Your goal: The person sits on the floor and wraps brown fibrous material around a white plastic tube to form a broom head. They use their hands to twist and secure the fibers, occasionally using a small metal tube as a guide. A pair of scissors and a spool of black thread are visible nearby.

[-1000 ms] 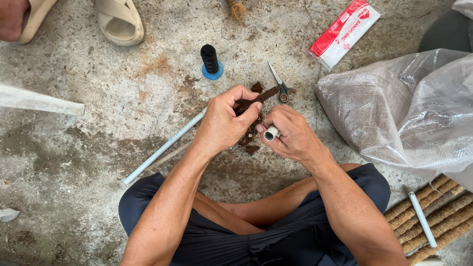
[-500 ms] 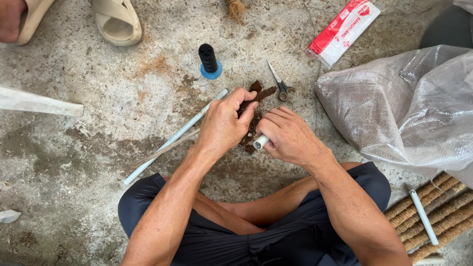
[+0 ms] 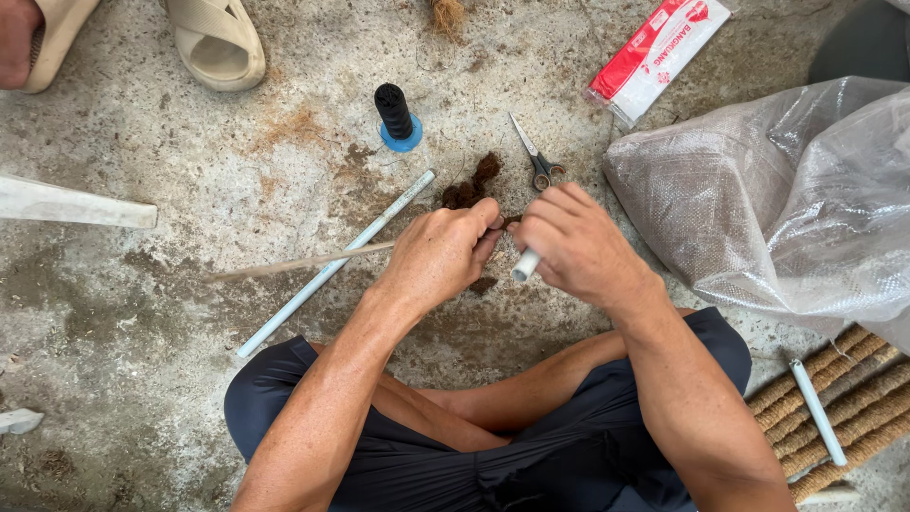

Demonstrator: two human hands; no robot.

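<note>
Over the concrete floor, left hand pinches brown fibre, right hand grips short white tube; tube end bare, wrapping judged barely begun.

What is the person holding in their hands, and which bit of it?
The right hand wraps a short white tube, with only its lower end poking out. The left hand pinches something beside it; what exactly cannot be told.

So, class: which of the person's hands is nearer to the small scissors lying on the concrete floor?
Right. The right hand lies just below the scissors, nearly touching the handles. The left hand sits further off, down and to their left.
</note>
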